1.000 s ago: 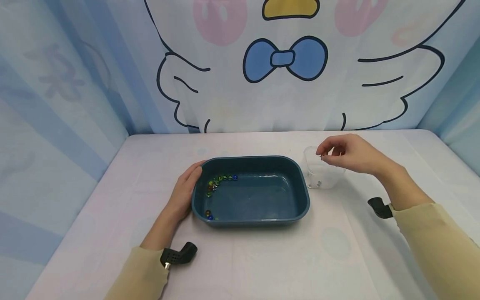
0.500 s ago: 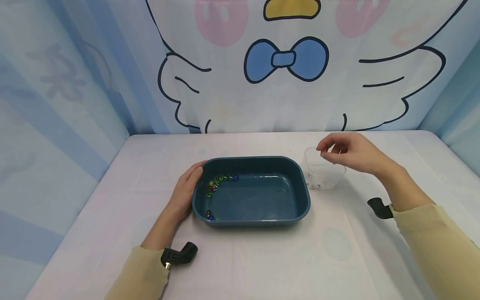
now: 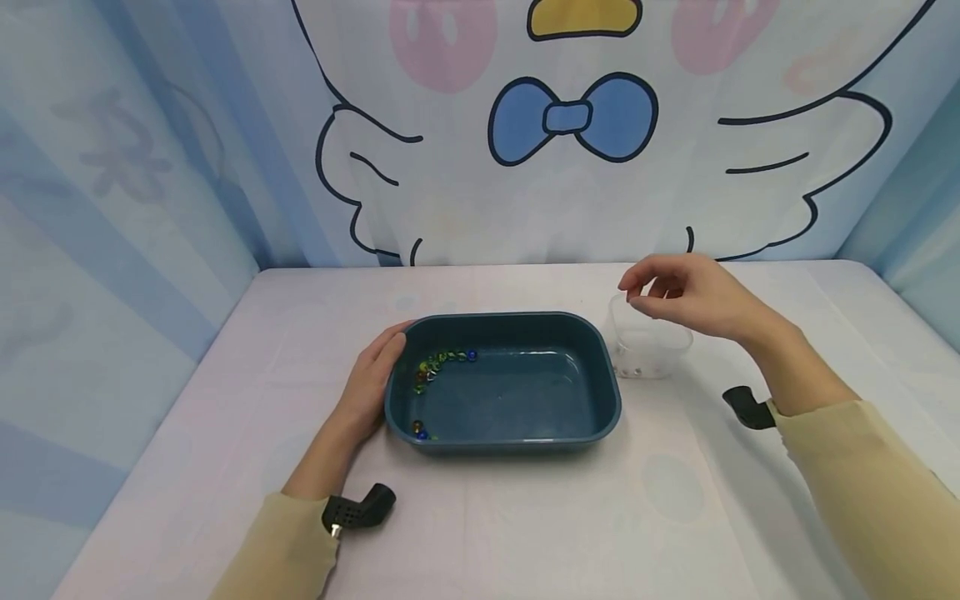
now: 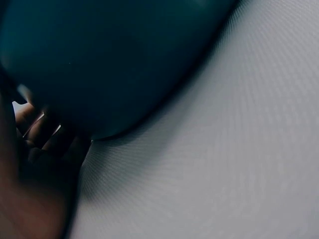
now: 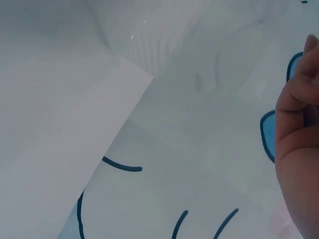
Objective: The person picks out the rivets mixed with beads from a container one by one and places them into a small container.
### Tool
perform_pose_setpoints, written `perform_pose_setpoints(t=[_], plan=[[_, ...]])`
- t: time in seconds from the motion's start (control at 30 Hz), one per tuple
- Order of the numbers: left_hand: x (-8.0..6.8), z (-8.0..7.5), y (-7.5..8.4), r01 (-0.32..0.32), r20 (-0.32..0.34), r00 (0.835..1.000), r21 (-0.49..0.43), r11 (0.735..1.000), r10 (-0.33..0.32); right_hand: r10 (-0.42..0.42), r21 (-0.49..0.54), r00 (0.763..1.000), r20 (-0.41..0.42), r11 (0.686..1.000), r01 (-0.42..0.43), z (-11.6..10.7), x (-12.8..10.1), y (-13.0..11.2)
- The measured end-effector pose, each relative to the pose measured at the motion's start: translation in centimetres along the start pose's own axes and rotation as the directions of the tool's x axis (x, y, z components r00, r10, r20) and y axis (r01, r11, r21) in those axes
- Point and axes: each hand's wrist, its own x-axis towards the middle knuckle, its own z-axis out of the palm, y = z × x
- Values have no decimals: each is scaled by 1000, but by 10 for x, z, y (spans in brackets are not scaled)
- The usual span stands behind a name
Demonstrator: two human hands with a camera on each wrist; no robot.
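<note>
A dark blue basin point(image 3: 525, 317) holds water, with a curved row of coloured marbles point(image 3: 442, 359) near its left wall and two more at the front left corner point(image 3: 417, 429). My left hand point(image 3: 381, 360) rests flat against the basin's left side, the thumb by the rim. In the left wrist view the fingers point(image 4: 42, 132) lie against the basin point(image 4: 109, 59). To the basin's right stands a clear plastic cup point(image 3: 647, 352) with a few small marbles at its bottom. My right hand point(image 3: 637, 293) hovers above the cup's left rim, fingers loosely curled, nothing visible in them.
The pale tablecloth point(image 3: 525, 517) runs wide in front of the basin. A cartoon-print curtain point(image 3: 570, 167) closes the back, and blue curtains close both sides. Black wrist camera mounts point(image 3: 358, 509) sit at both sleeves.
My right hand has risen and drifted a little left above the cup, and the small dark thing it pinched a second ago no longer shows. The left hand and basin have not moved.
</note>
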Motion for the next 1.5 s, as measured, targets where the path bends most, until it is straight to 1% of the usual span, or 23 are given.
perform_pose_setpoints(t=[0.23, 0.37, 0.6, 0.87, 1.1, 1.5], plan=[[0, -1, 0, 3, -7, 1000, 0, 1000, -3, -49, 27, 999, 18, 998, 48, 3, 8, -18], [1, -1, -1, 9, -11, 1000, 5, 1000, -9, -61, 37, 997, 37, 998, 60, 6, 14, -26], [1, -1, -1, 9, -11, 1000, 5, 1000, -9, -134, 46, 989, 66, 990, 131, 10, 23, -34], [1, -1, -2, 9, -9, 1000, 8, 1000, -9, -176, 72, 981, 88, 983, 170, 14, 30, -45], [1, 0, -1, 14, -9, 1000, 8, 1000, -14, -229, 71, 968, 98, 972, 223, 18, 40, -55], [0, 1, 0, 18, -15, 1000, 14, 1000, -17, -308, 127, 944, 119, 948, 293, 31, 55, -68]])
